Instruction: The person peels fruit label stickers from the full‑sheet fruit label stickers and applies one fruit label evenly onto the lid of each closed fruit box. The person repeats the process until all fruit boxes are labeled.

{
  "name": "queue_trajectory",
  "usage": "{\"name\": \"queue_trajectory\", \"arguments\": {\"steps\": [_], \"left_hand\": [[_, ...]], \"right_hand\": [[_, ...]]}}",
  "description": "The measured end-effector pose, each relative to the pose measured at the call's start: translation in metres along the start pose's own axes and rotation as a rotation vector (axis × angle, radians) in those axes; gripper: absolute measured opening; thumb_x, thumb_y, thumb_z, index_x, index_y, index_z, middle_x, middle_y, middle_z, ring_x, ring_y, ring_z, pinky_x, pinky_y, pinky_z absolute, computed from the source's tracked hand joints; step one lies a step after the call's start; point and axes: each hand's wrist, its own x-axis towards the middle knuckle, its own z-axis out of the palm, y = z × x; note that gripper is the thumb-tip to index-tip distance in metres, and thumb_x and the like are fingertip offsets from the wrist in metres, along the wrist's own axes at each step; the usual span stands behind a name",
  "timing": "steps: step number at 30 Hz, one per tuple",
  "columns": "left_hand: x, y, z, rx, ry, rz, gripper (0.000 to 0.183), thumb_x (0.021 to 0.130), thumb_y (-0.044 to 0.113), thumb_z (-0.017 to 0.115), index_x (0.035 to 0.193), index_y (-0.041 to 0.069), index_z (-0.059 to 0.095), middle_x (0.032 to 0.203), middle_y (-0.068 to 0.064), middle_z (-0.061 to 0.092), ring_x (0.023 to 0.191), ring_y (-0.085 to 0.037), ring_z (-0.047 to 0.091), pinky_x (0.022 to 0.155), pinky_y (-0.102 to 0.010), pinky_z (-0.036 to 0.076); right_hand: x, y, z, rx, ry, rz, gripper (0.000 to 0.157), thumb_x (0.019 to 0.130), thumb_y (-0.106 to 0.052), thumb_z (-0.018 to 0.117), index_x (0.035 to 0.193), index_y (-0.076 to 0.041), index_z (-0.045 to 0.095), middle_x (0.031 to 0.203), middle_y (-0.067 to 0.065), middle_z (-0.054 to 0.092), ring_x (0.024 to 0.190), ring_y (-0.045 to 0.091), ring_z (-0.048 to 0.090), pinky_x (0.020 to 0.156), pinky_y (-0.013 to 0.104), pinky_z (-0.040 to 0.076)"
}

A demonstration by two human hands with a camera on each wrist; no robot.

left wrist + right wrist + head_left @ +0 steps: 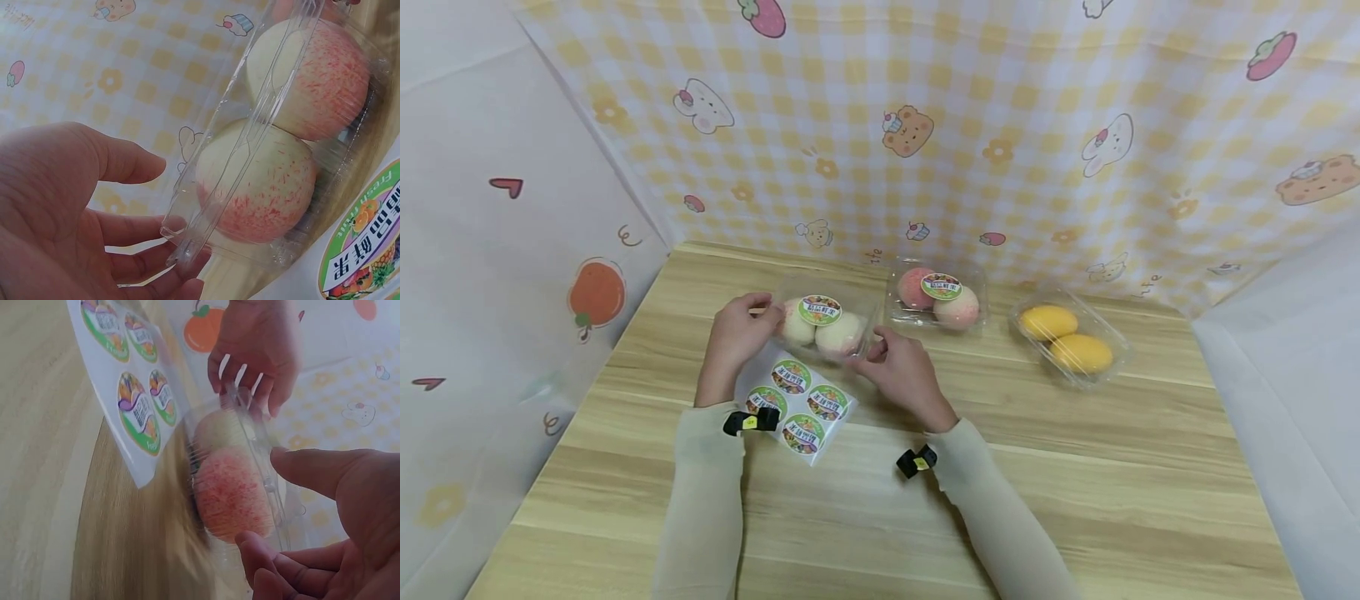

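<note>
A clear plastic box (848, 300) holding two pale peaches (259, 181) flushed with pink stands on the table, with a round fruit label (820, 310) on its lid. At the box's left end is my left hand (741, 333); its fingers touch the corner, while the thumb stays apart from the plastic. My right hand (902, 371) is at the right end, thumb and fingers spread, fingertips at the box's near corner. Just in front lies a white sheet of round labels (808, 392), partly behind the left wrist.
Behind and to the right stands a second clear box (898, 312) with two pink peaches and a label. Farther right is a clear box (1097, 383) with two yellow mangoes (1081, 353). A checked curtain (850, 100) hangs along the table's back edge.
</note>
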Motion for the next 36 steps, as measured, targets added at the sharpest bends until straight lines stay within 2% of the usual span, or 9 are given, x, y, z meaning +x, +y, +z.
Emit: {"name": "queue_trajectory", "arguments": {"steps": [3, 7, 18, 25, 30, 36], "left_hand": [[0.0, 0.001, 0.0, 0.007, 0.003, -0.005, 0.06, 0.111, 0.033, 0.06, 0.158, -0.003, 0.055, 0.157, -0.024, 0.058, 0.138, -0.043, 0.061, 0.108, -0.06, 0.052], [-0.001, 0.002, 0.0, 0.011, 0.003, -0.015, 0.061, 0.11, 0.034, 0.06, 0.159, -0.003, 0.053, 0.158, -0.023, 0.057, 0.137, -0.043, 0.061, 0.109, -0.06, 0.051], [-0.002, 0.003, -0.003, 0.013, -0.008, -0.024, 0.065, 0.107, 0.035, 0.059, 0.16, -0.002, 0.052, 0.158, -0.023, 0.057, 0.138, -0.045, 0.06, 0.109, -0.061, 0.05], [-0.003, 0.004, -0.003, 0.026, -0.002, -0.014, 0.062, 0.106, 0.034, 0.058, 0.158, -0.001, 0.055, 0.155, -0.021, 0.061, 0.136, -0.044, 0.061, 0.109, -0.061, 0.049], [-0.003, 0.004, -0.002, 0.027, 0.006, 0.001, 0.06, 0.107, 0.036, 0.062, 0.154, -0.002, 0.059, 0.153, -0.023, 0.061, 0.133, -0.044, 0.063, 0.107, -0.061, 0.051], [-0.003, 0.003, -0.001, 0.022, -0.003, -0.001, 0.061, 0.106, 0.035, 0.068, 0.154, -0.002, 0.058, 0.155, -0.024, 0.059, 0.133, -0.044, 0.065, 0.105, -0.06, 0.054]], "right_hand": [[0.002, 0.0, 0.001, -0.028, 0.021, 0.004, 0.07, 0.096, -0.045, 0.086, 0.142, 0.004, 0.066, 0.094, 0.001, 0.076, 0.081, 0.016, 0.069, 0.075, 0.037, 0.058], [0.003, -0.002, 0.002, -0.069, 0.057, -0.008, 0.069, 0.097, -0.043, 0.084, 0.143, 0.005, 0.066, 0.091, 0.0, 0.076, 0.078, 0.016, 0.069, 0.075, 0.039, 0.06], [0.007, -0.003, 0.006, -0.184, 0.236, -0.084, 0.047, 0.099, -0.033, 0.083, 0.132, 0.0, 0.076, 0.082, -0.001, 0.074, 0.074, 0.019, 0.07, 0.065, 0.04, 0.058], [0.012, -0.001, 0.008, -0.239, 0.323, -0.123, 0.032, 0.101, -0.026, 0.081, 0.124, -0.003, 0.081, 0.079, 0.0, 0.073, 0.066, 0.016, 0.065, 0.056, 0.032, 0.05], [0.018, 0.0, 0.008, -0.252, 0.36, -0.144, 0.025, 0.102, -0.024, 0.079, 0.117, -0.005, 0.084, 0.069, -0.002, 0.068, 0.059, 0.012, 0.058, 0.049, 0.028, 0.041], [0.025, -0.001, 0.005, -0.265, 0.369, -0.142, 0.024, 0.103, -0.023, 0.079, 0.116, -0.003, 0.084, 0.067, 0.0, 0.068, 0.055, 0.012, 0.057, 0.048, 0.026, 0.039]]}}
